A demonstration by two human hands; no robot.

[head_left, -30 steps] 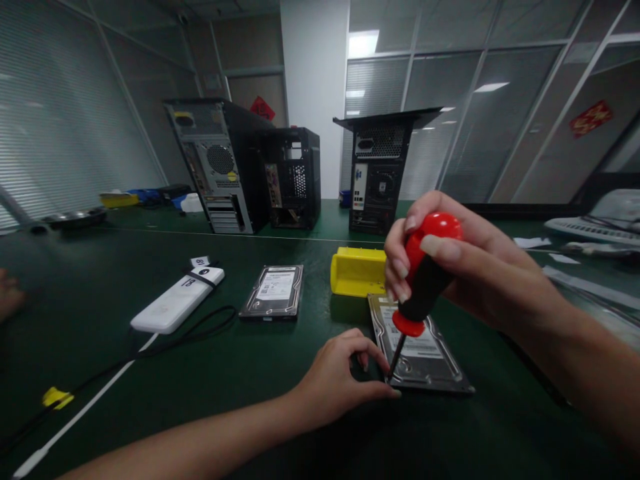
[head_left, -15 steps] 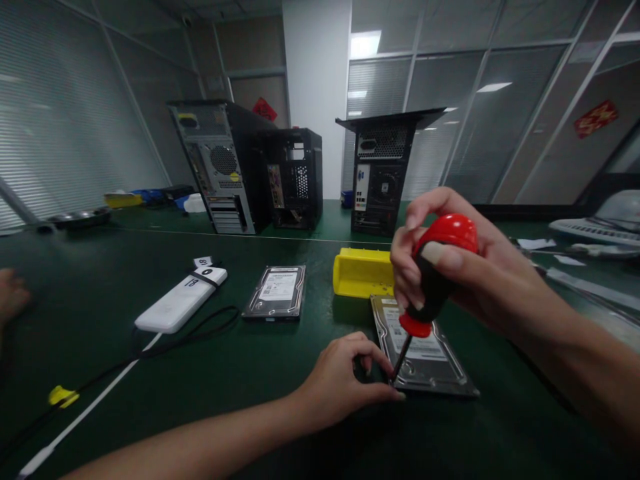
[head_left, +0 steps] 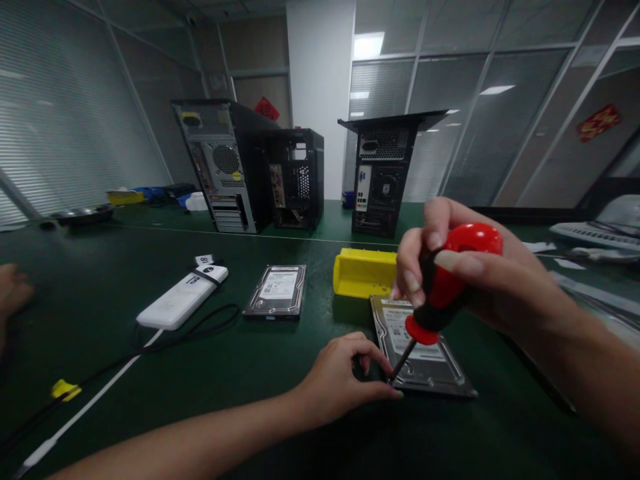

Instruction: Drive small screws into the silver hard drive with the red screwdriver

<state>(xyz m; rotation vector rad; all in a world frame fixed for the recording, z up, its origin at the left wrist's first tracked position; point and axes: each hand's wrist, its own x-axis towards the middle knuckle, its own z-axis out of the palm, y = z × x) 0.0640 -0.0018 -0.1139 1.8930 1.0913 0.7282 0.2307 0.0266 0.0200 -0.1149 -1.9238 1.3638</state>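
Observation:
My right hand (head_left: 465,267) grips the red and black handle of a screwdriver (head_left: 433,293). The screwdriver leans to the right, its tip at the near left corner of a hard drive (head_left: 425,370) that lies label up on the table. Thumb and forefinger of my left hand (head_left: 350,380) close around that same corner, right by the tip. Whether a screw sits under the tip is hidden. Just behind this drive stands a yellow plastic bin (head_left: 360,273), partly covered by my right hand. A second hard drive (head_left: 277,291) lies to the left, untouched.
A white power bank (head_left: 183,297) with cables lies on the green table (head_left: 225,373). Computer cases (head_left: 230,167) stand at the back, another case (head_left: 383,180) right of them. Another person's hand (head_left: 13,290) rests at the left edge. A keyboard (head_left: 595,233) is far right.
My right hand has shifted right, tilting the screwdriver further over, and its fingers have changed their hold on the handle. The tip stays at the drive's corner; my left hand has barely moved.

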